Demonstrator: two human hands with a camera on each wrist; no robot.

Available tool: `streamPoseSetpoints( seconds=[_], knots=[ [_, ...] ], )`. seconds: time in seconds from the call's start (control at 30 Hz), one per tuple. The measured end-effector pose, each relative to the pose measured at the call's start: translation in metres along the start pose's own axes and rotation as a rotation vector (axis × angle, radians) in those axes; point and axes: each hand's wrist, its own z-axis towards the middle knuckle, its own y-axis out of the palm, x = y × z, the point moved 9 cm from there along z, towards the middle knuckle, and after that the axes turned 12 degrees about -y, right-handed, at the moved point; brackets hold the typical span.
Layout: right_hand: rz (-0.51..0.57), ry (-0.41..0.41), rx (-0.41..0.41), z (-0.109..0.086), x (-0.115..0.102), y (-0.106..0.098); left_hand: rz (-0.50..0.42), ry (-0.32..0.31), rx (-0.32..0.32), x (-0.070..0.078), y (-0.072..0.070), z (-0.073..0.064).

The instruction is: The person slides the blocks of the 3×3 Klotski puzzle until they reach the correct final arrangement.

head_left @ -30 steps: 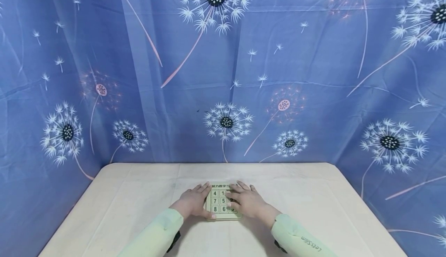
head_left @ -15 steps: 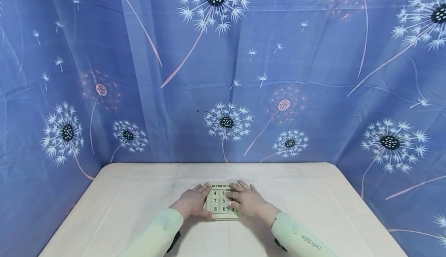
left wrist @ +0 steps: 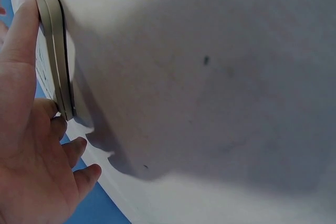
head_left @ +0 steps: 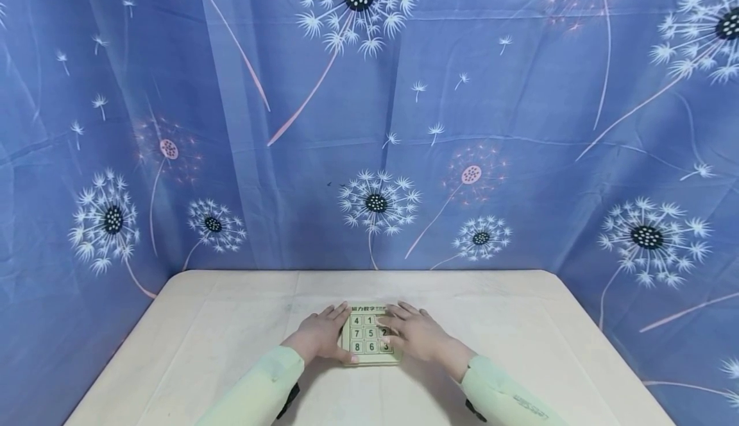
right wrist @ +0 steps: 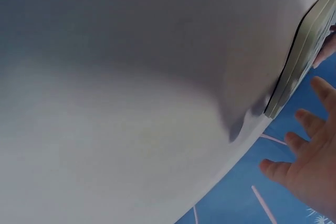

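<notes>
A pale green sliding number puzzle (head_left: 371, 334) lies on the table, with black numbers on its square tiles and dark lettering along its top. My left hand (head_left: 321, 336) holds the puzzle's left side, thumb on the near left corner and a fingertip at the far end; the left wrist view shows the thumb (left wrist: 23, 30) along the board. Over the right side, my right hand (head_left: 424, 336) hovers with fingers spread, covering part of the right column. In the right wrist view its fingers (right wrist: 310, 124) look apart from the puzzle edge (right wrist: 294, 72).
The cream-covered table (head_left: 231, 349) has rounded far corners. Blue curtains (head_left: 323, 111) with dandelion prints hang behind it and on both sides. Light green sleeves (head_left: 260, 381) cover both forearms.
My right hand has drawn slightly to the right, uncovering more of the 2 and 3 tiles. The left hand and the puzzle stay in place.
</notes>
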Motion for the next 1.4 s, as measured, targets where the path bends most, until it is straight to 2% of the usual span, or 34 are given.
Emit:
streamPoseSetpoints(
  seconds=[0.3,0.6,0.9,1.4],
  knots=[
    [0.008,0.018,-0.001,-0.021,-0.006,0.000,-0.021,-0.005,-0.001,0.000,-0.002,-0.002],
    [0.010,0.043,-0.011,-0.032,-0.009,0.003,-0.022,0.006,0.011,0.001,-0.003,-0.004],
    [-0.013,0.039,0.017,-0.034,-0.014,0.002,-0.019,0.008,0.011,0.001,-0.003,-0.004],
    [0.006,0.099,0.039,-0.031,-0.013,0.004,-0.013,0.013,0.017,0.001,-0.003,-0.003]
  ],
)
